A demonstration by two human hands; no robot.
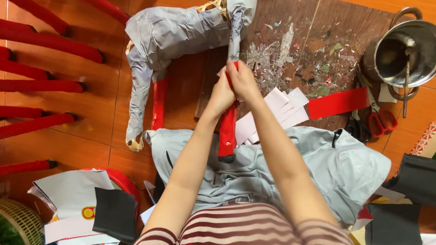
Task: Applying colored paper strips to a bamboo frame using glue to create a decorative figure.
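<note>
both hands (235, 86) hide the leg's (228, 129) red-grey seam.

The orange tiled floor (87, 79) carries red sticks (32, 38), a dark wooden board (324, 36), a metal pot (412, 48), red-handled scissors (378, 117) and a grey cloth (343, 168).

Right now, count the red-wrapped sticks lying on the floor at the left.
9 red-wrapped sticks, fanned down the left side from the top corner to the lowest beside the woven green basket. More may lie beyond the frame's left edge.
</note>
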